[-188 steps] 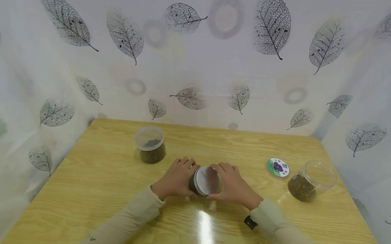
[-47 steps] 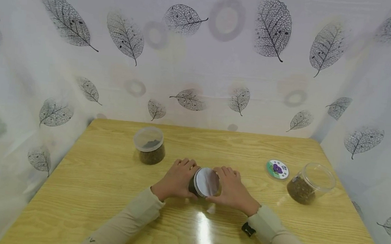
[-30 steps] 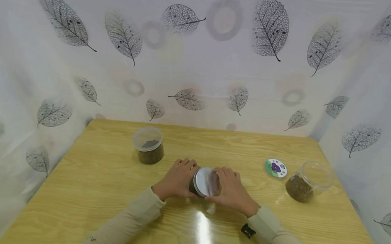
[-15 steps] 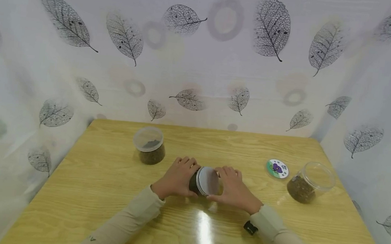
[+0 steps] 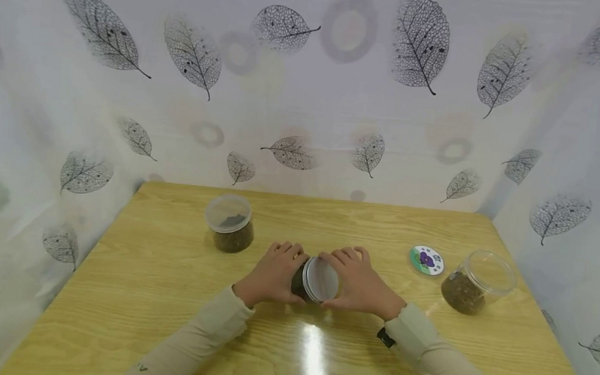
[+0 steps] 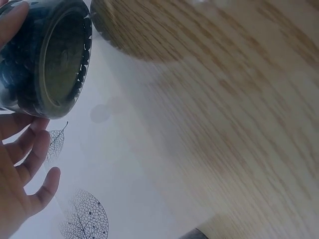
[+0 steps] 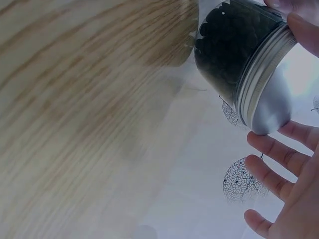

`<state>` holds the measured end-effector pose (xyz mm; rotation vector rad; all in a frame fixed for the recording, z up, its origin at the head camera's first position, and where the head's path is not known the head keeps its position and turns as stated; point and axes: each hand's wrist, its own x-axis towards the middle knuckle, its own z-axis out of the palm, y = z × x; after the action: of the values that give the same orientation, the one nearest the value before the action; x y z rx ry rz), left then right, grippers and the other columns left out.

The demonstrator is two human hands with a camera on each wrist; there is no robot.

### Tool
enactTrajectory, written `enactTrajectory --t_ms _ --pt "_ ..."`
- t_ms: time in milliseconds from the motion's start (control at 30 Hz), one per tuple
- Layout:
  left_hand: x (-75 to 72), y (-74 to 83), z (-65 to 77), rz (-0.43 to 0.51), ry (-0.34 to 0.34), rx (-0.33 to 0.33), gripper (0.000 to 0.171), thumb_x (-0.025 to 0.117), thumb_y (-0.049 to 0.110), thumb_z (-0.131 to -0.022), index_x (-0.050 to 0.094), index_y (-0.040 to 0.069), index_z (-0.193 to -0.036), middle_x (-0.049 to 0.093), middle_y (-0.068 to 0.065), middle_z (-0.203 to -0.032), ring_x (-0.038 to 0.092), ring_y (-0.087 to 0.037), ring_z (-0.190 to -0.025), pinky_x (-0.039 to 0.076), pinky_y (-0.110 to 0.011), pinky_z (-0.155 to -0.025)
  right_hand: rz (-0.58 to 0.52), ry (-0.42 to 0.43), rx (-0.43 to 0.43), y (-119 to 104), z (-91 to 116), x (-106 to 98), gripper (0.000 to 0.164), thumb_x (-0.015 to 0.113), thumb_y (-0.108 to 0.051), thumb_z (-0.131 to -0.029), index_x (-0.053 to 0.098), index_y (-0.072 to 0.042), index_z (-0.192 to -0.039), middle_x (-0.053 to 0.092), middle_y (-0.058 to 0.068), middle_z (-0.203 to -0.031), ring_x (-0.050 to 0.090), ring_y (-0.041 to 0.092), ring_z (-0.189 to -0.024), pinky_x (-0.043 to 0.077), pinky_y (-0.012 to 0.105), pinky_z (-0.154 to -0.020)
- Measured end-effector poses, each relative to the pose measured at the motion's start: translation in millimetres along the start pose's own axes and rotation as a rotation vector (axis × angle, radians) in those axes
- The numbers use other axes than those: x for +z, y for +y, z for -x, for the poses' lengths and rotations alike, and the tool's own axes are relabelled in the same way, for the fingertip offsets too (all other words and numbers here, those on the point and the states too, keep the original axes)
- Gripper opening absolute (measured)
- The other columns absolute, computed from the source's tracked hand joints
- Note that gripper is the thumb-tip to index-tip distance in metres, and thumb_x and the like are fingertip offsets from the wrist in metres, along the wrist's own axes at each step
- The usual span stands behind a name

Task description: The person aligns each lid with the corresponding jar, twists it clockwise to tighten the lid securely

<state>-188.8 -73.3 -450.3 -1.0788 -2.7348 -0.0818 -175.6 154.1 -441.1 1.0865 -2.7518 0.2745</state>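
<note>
Between both hands, a clear jar full of small dark pieces is held tilted, its silver screw lid facing right. The left hand grips the jar body from the left, thumb at the near side and fingers at the far side. The right hand holds the lid by its rim between thumb and fingertips. In the left wrist view the bottom of the jar shows. In the right wrist view the lid sits on the jar, with fingertips at its edge and other fingers spread apart.
A capped clear jar of brownish bits stands at the back left of the wooden table. On the right are a flat round disc with a purple flower and a clear jar part-filled with brown bits. Leaf-patterned cloth surrounds the table.
The right hand has shifted its hold, its fingers now further over the lid's far edge. The jar leans a little more to the right than a second ago. The left hand keeps its grip.
</note>
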Motion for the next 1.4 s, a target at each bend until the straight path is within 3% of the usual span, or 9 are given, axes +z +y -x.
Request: enactTrajectory --t_ms 533,1400 --pt "2.4 0.0 -0.2 0.012 0.011 0.001 0.088 0.077 0.069 -0.052 0.058 0.014 -0.119 0.055 -0.001 -0.109 0.053 -0.018 -0.100 0.045 -0.039 -0.086 -0.015 0.061 0.052 -5.1 1.3 5.5 0.092 0.074 -0.067 -0.059 0.051 -0.012 -0.130 0.061 0.002 -0.115 0.050 0.023 -0.109 0.030 0.055 -0.097" --pt "4.8 2.4 -1.9 -0.011 0.048 -0.021 0.085 0.078 0.070 -0.049 0.059 0.018 -0.113 0.057 0.001 -0.104 0.052 -0.017 -0.098 0.044 -0.039 -0.086 -0.058 0.075 0.161 -11.6 3.4 12.9 0.087 0.071 -0.067 -0.064 0.050 -0.013 -0.128 0.061 0.004 -0.113 0.049 0.023 -0.107 0.031 0.054 -0.095"
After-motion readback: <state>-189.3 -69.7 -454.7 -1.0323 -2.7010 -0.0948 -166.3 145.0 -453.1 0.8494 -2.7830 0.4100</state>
